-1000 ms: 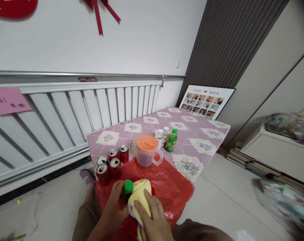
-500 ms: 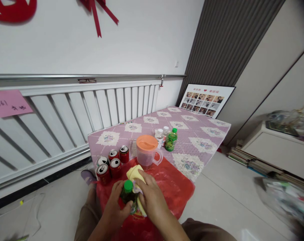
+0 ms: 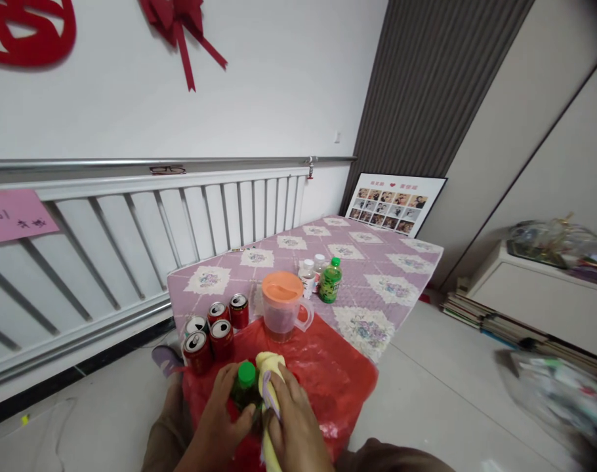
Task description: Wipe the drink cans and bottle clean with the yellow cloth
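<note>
A green-capped plastic bottle (image 3: 247,387) stands on the red plastic sheet (image 3: 323,387) at the near end of the table. My left hand (image 3: 224,416) is wrapped round it from the left, thumb across its front. In my right hand (image 3: 296,419) is a yellow cloth (image 3: 269,367) with a lilac edge, held against the bottle's right side. The cloth hangs down below my fingers. Just beyond stands a clear plastic pitcher (image 3: 279,318) with an orange lid. The lower part of the bottle is hidden by my hands.
Several opened red drink cans (image 3: 222,331) stand at the left table edge. Two white-capped bottles (image 3: 307,276) and another green-capped bottle (image 3: 330,282) are behind the pitcher. A white radiator (image 3: 180,219) runs along the wall. A photo board (image 3: 391,204) leans at the far end.
The cloth in my right hand has turned more upright along the bottle's right side. My left hand keeps its hold on the bottle. The view has tilted up slightly.
</note>
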The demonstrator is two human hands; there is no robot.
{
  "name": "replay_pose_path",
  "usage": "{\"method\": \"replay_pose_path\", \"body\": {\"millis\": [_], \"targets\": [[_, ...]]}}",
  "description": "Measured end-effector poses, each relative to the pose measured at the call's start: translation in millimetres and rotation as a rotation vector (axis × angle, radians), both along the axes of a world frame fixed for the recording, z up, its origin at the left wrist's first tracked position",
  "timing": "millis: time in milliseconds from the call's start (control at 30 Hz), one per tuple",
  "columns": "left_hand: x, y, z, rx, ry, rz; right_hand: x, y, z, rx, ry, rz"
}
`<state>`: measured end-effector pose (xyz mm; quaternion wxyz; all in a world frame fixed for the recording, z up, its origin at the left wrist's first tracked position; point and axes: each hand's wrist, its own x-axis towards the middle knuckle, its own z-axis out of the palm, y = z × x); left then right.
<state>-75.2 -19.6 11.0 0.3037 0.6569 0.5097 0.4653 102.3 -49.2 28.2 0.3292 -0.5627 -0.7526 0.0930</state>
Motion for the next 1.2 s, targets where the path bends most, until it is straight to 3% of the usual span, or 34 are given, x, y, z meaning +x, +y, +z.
{"method": "replay_pose_path", "body": {"millis": [133, 267, 433, 633, 867, 967, 1100, 1200], "targets": [[-0.2, 1.3, 0.2, -0.008, -0.019, -0.013, -2.9, -16.8, -19.7, 0.029, 0.041, -0.06], [0.6, 2.3, 3.7, -0.041, -0.044, -0.041, -1.0, -21.3, -27.8, 0.065, 0.06, -0.045], [1.3, 3.1, 6.4, -0.04, -0.061, -0.054, 0.6, -21.5, -24.4, 0.038, 0.152, -0.01], [-0.7, 6.2, 6.9, -0.022, -0.049, -0.052, -14.9, -12.2, -12.2, -0.137, 0.513, -0.089], [0.8, -0.1, 14.7, -0.033, -0.06, -0.062, -2.6, 7.4, -18.4, -0.223, 0.62, -0.04], [1.5, -1.3, 19.4, -0.062, -0.051, -0.082, 17.3, 17.5, -9.9, -0.272, 0.672, 0.025], [-0.6, 0.7, 18.7, -0.085, -0.063, -0.138, 39.6, 37.4, 13.6, -0.316, 0.767, 0.06], [-2.3, 2.9, 11.0, -0.094, -0.094, -0.141, 45.3, 53.9, 29.9, -0.413, 0.783, 0.228]]}}
